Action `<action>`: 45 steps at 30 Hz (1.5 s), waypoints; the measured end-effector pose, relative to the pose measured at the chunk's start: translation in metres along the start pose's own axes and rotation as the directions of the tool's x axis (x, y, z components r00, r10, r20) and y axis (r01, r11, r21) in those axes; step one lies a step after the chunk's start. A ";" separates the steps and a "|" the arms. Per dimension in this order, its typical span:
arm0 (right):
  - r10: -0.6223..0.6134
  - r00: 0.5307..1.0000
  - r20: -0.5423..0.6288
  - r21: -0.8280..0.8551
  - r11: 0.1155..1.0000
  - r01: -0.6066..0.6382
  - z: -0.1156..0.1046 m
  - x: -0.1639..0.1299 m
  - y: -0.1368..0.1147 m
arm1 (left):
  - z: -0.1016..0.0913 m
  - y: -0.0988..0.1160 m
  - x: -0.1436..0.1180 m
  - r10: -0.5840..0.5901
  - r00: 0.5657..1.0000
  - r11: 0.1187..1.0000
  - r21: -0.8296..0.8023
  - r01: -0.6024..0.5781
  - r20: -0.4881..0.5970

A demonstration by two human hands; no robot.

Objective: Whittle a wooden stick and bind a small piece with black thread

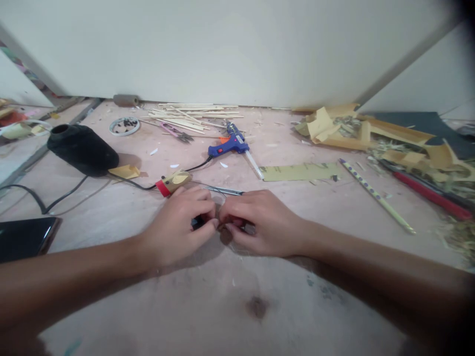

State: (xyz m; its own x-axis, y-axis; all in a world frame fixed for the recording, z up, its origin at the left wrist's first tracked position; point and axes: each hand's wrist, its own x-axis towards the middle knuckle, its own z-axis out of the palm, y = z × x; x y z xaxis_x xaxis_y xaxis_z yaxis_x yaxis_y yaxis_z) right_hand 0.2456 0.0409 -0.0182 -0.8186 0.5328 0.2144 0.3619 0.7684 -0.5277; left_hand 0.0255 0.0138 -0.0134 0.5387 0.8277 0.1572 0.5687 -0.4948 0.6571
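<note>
My left hand [185,222] and my right hand [261,222] meet at the middle of the table, thumbs and forefingers pinched close together. Between their fingertips is something small and brownish, too blurred to name. Just beyond my left hand lies a small tan paper figure [172,183] with a red band and dark dots. A slim metal tool [224,190] rests behind my fingers, partly hidden by them. Farther back, a blue glue gun [230,143] lies on its side with a clear glue stick [254,164] sticking out and a small red light showing.
Left are a black thread cone [83,148], a cable and a phone [27,239]. Behind lie a white lid [124,126] with dark bits, thin sticks [185,116] and pink-handled snips [176,132]. Right are a sandpaper strip [300,172], a patterned pencil [376,195], a red-and-black cutter [432,195] and paper scraps [330,128].
</note>
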 end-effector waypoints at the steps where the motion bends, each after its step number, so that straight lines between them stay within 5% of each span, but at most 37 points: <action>1: 0.002 1.000 0.000 0.001 1.000 -0.002 0.000 0.000 0.000 | 0.000 0.000 0.000 0.001 1.000 1.000 0.001 -0.001 0.000; 15: -0.016 0.999 -0.033 0.063 0.998 0.018 0.002 0.001 0.000 | -0.001 0.001 0.000 -0.004 1.000 1.000 0.013 0.004 0.013; 26: 0.048 0.954 0.295 0.010 0.999 -0.053 -0.043 0.004 -0.004 | -0.001 0.001 0.000 -0.001 1.000 1.000 0.029 0.001 0.011; 35: 0.066 0.934 0.351 -0.035 0.998 -0.058 -0.040 -0.001 -0.007 | -0.001 -0.001 -0.001 0.005 1.000 1.000 0.002 -0.006 0.022; 45: 0.238 0.908 0.344 -0.030 0.970 -0.243 -0.044 0.005 -0.020 | -0.001 0.001 -0.001 0.035 0.998 0.999 -0.034 -0.033 0.047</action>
State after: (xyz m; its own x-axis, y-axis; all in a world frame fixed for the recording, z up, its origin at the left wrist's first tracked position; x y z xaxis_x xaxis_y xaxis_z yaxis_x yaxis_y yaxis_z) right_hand 0.2538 0.0438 0.0298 -0.8107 0.5451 -0.2136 0.5631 0.6263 -0.5391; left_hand 0.0243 0.0130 -0.0122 0.5866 0.7967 0.1455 0.5289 -0.5129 0.6762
